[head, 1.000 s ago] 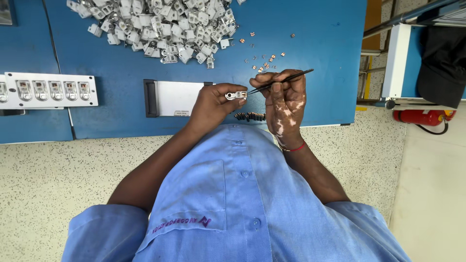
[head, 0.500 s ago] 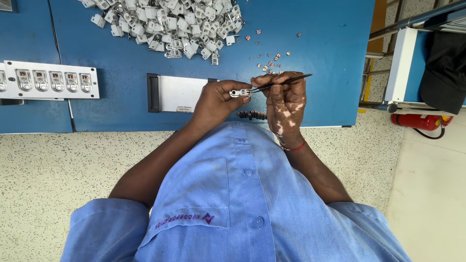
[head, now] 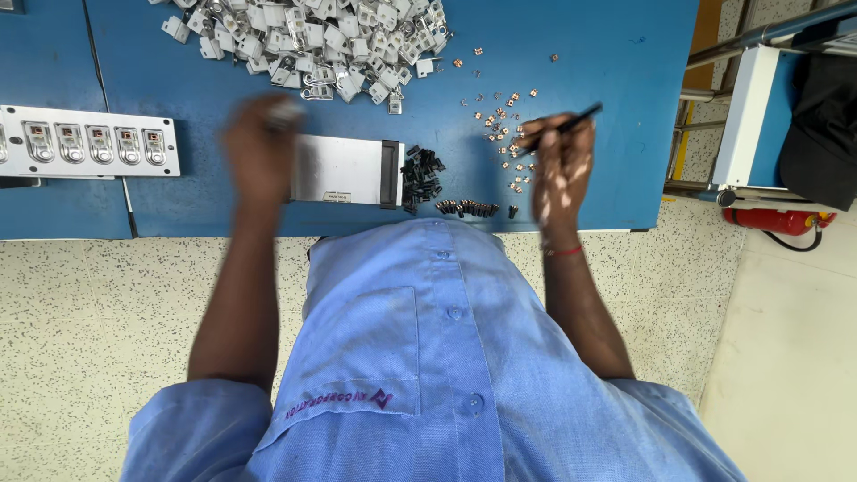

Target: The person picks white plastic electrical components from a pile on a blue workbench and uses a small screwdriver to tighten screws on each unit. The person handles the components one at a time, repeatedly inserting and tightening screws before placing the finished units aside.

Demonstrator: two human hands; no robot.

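Left hand (head: 261,147) swung leftward, blurred, right hand (head: 561,165) gripping screwdriver (head: 564,125)

Your left hand (head: 261,147), blurred, hangs over the blue tabletop (head: 607,54) beside the grey metal block (head: 344,170). Your right hand (head: 558,170) grips a thin dark tool (head: 571,119) above small scattered copper pieces (head: 504,107), below the heap of metal parts (head: 312,36).

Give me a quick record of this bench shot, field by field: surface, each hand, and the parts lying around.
Surface: blue table
Left hand: blurred, over the table beside the grey plate; a small pale part at its fingertips
Right hand: grips a thin dark tool
Above: heap of small metal parts
Near right hand: scattered tiny copper pieces
Far left: white strip with metal clips
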